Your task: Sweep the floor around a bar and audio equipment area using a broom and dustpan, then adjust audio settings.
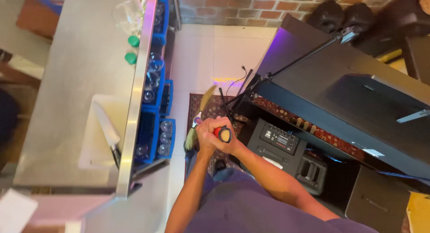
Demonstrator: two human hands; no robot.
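The broom [200, 114] is held tight near its red top by both hands, left hand [207, 133] and right hand [225, 135], and should be swept low over the rug [210, 108] beside the desk [80, 80].

A straw-yellow broom [200, 118] with a red handle end [222, 134] hangs over a dark red patterned rug [204, 108] beside blue crates [154, 134].

Both hands [214, 135] clasped together — fingers curled tight, forearms converging.

Purple short-sleeved shirt, blue trousers, bare forearms.
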